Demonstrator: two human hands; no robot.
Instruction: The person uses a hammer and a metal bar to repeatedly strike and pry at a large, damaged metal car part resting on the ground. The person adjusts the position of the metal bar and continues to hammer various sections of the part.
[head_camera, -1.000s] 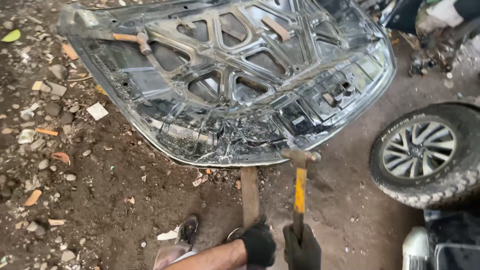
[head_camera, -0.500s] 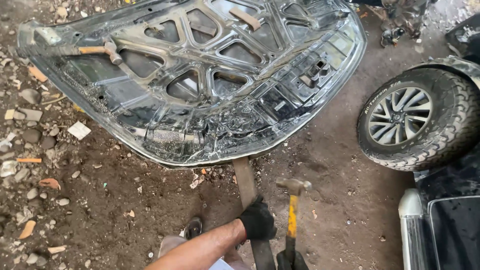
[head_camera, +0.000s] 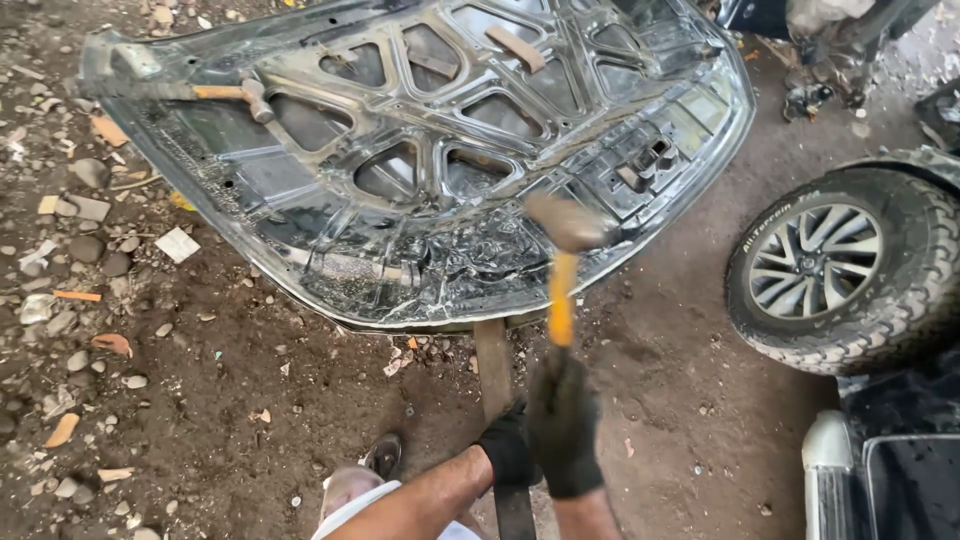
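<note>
From the head camera, looking down, a dented car hood lies underside-up on the dirt floor, its ribbed bracing and crumpled front edge facing the person. The right hand, in a black glove, has its fingers clamped around the lower end of a hammer with a yellow-orange handle; the head is raised and blurred above the hood's near rim. The left hand, also gloved, grips a flat metal bar whose far end runs under the hood's edge, fingers wrapped tight around it. A shoe shows just beside the bare forearm.

What could go wrong: the hammer head hangs close over the bar and the left hand holds that bar not far below, so a blow that glances off the curved rim could slide down toward those knuckles. The bar looks only lightly wedged, though I cannot tell how deep it sits, and it could kick out sideways. Loose stones underfoot could shift a footing.

Counted: 1 hood, 2 hammers (the second hammer rests on the hood's far left), 1 bar, 1 mounted wheel at the right, 2 gloved hands, 1 shoe.
</note>
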